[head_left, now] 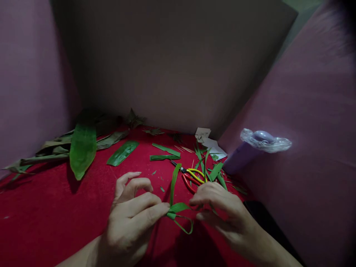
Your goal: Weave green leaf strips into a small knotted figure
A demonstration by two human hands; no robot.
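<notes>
My left hand (136, 215) pinches a folded green leaf strip (178, 207) between thumb and index finger, its other fingers curled loosely. One long end of the strip stands up, and a thin loop hangs below the fold. My right hand (222, 211) is just to the right of the strip, thumb and index finger apart with a gap between them. Whether the index fingertip touches the leaf tip, I cannot tell. Beyond my right hand lie pliers (194, 176) with one red and one yellow handle, partly hidden by the hand.
Cut leaf pieces (123, 152) and strips (165, 157) lie on the red cloth (55, 218). Large leaves (83, 148) are heaped at the back left. White papers (214, 148) rest near leaf scraps (215, 171). A purple container (244, 155) topped with clear plastic stands at the right wall.
</notes>
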